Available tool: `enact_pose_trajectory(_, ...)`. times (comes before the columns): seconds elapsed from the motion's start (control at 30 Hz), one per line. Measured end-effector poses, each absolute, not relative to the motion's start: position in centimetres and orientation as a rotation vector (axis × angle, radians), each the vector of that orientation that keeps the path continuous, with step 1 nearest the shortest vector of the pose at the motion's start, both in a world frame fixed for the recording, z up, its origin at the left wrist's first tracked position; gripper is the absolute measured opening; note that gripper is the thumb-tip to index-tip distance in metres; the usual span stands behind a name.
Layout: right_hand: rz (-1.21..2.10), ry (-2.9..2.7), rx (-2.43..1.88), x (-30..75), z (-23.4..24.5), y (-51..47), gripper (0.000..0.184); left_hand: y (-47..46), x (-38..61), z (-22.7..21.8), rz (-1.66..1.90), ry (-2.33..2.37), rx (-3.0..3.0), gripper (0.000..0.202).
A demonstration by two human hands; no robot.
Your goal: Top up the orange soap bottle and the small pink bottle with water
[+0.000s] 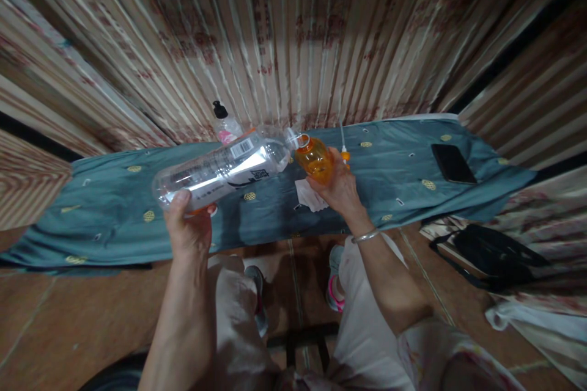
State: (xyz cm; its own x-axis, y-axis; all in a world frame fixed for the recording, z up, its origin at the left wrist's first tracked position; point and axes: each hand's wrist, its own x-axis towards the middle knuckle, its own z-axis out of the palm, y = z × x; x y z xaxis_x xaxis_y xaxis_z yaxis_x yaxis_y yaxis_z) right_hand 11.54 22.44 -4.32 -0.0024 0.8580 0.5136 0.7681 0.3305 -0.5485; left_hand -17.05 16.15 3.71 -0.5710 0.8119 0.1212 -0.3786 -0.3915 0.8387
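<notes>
My left hand (189, 225) grips the base end of a large clear plastic water bottle (224, 171), tipped on its side with its neck pointing right. The neck meets the mouth of a small orange bottle (315, 159). My right hand (339, 186) is closed around that orange bottle, holding it tilted above the table. A white crumpled tissue (308, 194) lies on the cloth just below the orange bottle. A white tube with an orange collar (343, 148) stands just right of my right hand.
The narrow table wears a teal cloth (114, 220) against a striped curtain. A small bottle with a black cap (224, 123) stands at the back. A black phone (453, 163) lies at right. A black bag (493, 253) sits on the floor at right.
</notes>
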Motion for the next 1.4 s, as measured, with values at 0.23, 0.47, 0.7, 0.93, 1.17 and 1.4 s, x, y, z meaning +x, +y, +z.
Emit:
enact_pose_trajectory(0.23, 0.138, -1.781, -1.452, 11.46, -4.28, 22.4, 0.087, 16.0, -16.98, 3.7, 2.021, 1.033, 0.699, 0.054)
enact_pose_trajectory(0.47, 0.141, -1.799, -1.42, 11.65, -4.34, 22.44, 0.079, 16.02, -16.84, 3.89, 2.023, 1.053, 0.706, 0.054)
enact_pose_trajectory(0.7, 0.132, -1.803, -1.412, 11.72, -4.49, 22.59, 0.076, 16.02, -16.86, 3.87, 2.024, 1.057, 0.694, 0.051)
enact_pose_trajectory(0.93, 0.135, -1.817, -1.359, 12.07, -4.87, 22.72, 0.085, 15.88, -17.03, 3.8, 2.02, 1.055, 0.691, 0.04)
enact_pose_trajectory(1.17, 0.162, -1.812, -1.378, 12.02, -5.05, 22.68, 0.082, 15.84, -17.58, 3.46, 2.0, 1.074, 0.767, 0.029)
enact_pose_trajectory(1.4, 0.147, -1.82, -1.371, 11.98, -4.9, 22.64, 0.079, 15.84, -17.76, 3.65, 2.016, 1.08, 0.803, 0.032)
